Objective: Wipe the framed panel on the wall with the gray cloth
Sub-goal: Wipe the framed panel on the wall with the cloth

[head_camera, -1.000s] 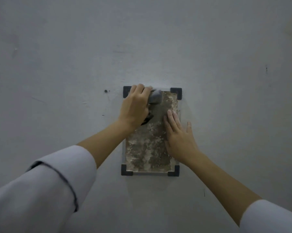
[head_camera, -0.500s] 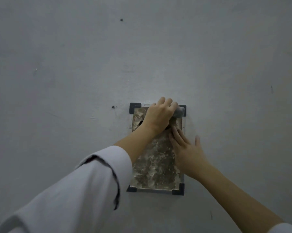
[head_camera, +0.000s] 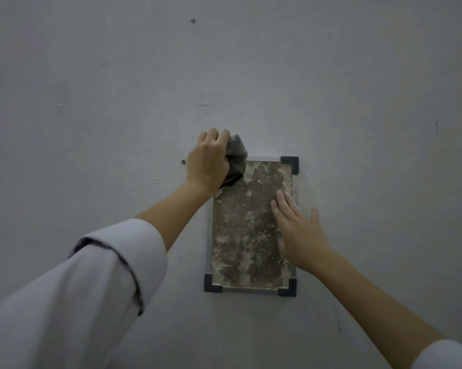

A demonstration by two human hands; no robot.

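A framed panel (head_camera: 247, 227) with a mottled brown-grey face and dark corner pieces hangs on the wall. My left hand (head_camera: 208, 162) grips a bunched gray cloth (head_camera: 236, 158) at the panel's top left corner, which the hand and cloth cover. My right hand (head_camera: 297, 230) lies flat with straight fingers on the panel's right side, thumb out over the frame edge and onto the wall.
The pale grey wall (head_camera: 91, 102) fills the view around the panel. A small dark screw or hole (head_camera: 183, 161) sits just left of my left hand, another (head_camera: 193, 20) high above. My white sleeves cover both lower corners.
My left hand with the cloth has swept from the panel's top right back to its top left corner. My right hand has stayed flat on the right side.
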